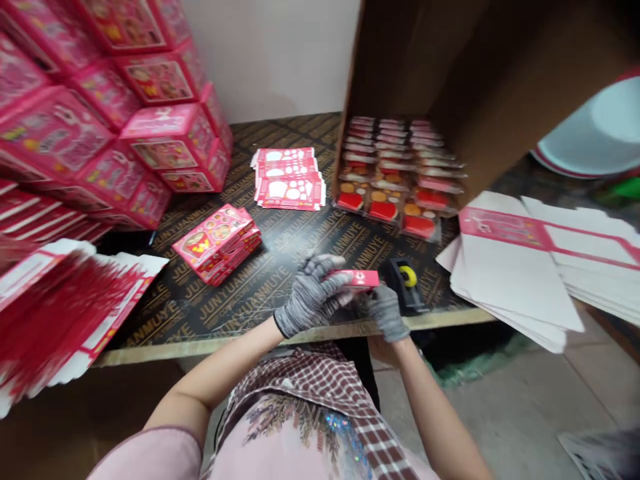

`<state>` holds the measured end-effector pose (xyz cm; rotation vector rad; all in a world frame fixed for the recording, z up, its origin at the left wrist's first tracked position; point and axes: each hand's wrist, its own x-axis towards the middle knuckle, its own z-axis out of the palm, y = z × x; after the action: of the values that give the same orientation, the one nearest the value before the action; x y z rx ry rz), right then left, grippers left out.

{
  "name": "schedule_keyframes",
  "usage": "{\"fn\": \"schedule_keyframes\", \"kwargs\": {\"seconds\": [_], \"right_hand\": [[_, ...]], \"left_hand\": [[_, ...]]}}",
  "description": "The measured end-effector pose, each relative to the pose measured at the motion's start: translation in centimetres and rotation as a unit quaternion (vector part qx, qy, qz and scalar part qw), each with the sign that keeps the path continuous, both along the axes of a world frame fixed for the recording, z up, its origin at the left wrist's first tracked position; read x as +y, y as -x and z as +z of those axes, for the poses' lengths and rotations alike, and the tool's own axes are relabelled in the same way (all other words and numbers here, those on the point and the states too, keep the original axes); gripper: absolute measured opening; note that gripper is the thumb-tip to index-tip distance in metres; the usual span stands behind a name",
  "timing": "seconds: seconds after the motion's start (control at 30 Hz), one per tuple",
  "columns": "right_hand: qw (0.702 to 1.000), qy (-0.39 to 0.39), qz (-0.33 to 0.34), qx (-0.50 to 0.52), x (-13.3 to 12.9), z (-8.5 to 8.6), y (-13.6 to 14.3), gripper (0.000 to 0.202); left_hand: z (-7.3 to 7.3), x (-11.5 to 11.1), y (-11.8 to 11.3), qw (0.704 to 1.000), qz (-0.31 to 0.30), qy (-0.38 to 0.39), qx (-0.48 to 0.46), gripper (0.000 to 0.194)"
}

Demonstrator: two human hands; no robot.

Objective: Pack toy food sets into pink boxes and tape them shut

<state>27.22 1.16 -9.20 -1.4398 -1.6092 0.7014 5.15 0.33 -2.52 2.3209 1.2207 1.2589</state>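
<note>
Near the table's front edge, my left hand (313, 295), in a grey glove with bare fingertips, is closed around a small pink box (364, 278). My right hand (387, 313), gloved the same way, is at the box's right end; its fingers are bent in and partly hidden. Just right of it stands a black tape dispenser (406, 285) with a yellow core. To the left lies a short stack of pink boxes (219, 243). Beyond my hands are overlapping flat pink cartons (290, 179) with white cut-outs.
Pink boxes (165, 143) are piled high at the back left, above flattened red-and-white cartons (80, 313). An open brown cardboard box (400, 60) holds rows of clear-wrapped packs (384, 193). White-and-pink flat cartons (515, 267) overhang the table's right edge.
</note>
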Motion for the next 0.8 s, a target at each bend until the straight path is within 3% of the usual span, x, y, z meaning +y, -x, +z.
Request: {"fn": "schedule_keyframes", "kwargs": {"seconds": [0.07, 0.13, 0.2, 0.23, 0.27, 0.37, 0.47, 0.57, 0.67, 0.8], "right_hand": [[0.997, -0.078, -0.009, -0.008, -0.1, -0.7, 1.0, 0.024], [0.981, -0.195, -0.009, -0.005, -0.4, -0.8, 2.1, 0.023], [0.958, -0.284, 0.045, 0.001, -0.4, -0.6, 3.5, 0.025], [0.947, -0.309, 0.084, 0.004, -0.3, -0.5, 4.2, 0.027], [0.941, -0.316, 0.124, 0.009, -0.1, -0.4, 5.0, 0.031], [0.949, -0.260, 0.169, 0.050, 0.8, -0.4, 7.2, 0.043], [0.973, -0.109, 0.110, 0.170, 1.2, -0.3, 9.0, 0.053], [0.942, 0.092, 0.142, 0.291, 1.0, 0.0, 10.1, 0.069], [0.891, 0.222, 0.232, 0.321, 0.9, 0.2, 11.2, 0.082], [0.876, 0.263, 0.258, 0.312, 2.2, -0.1, 14.6, 0.079]], "left_hand": [[-0.1, -0.6, 2.1, 0.972, 0.088, 0.117, -0.186, 0.055], [-0.1, -1.0, 4.4, 0.869, 0.127, 0.275, -0.391, 0.062], [0.1, -1.2, 6.5, 0.745, 0.076, 0.420, -0.512, 0.059], [0.3, -1.3, 7.3, 0.706, 0.031, 0.469, -0.530, 0.061], [0.6, -1.3, 7.9, 0.689, -0.013, 0.495, -0.530, 0.065], [1.7, -1.4, 8.9, 0.720, -0.070, 0.470, -0.506, 0.077], [2.5, -1.4, 9.8, 0.757, -0.017, 0.392, -0.522, 0.082], [2.8, -1.0, 11.6, 0.769, 0.022, 0.357, -0.529, 0.080], [3.2, 0.6, 15.8, 0.788, 0.049, 0.362, -0.495, 0.078], [4.1, 5.5, 24.5, 0.858, 0.123, 0.326, -0.376, 0.080]]}}
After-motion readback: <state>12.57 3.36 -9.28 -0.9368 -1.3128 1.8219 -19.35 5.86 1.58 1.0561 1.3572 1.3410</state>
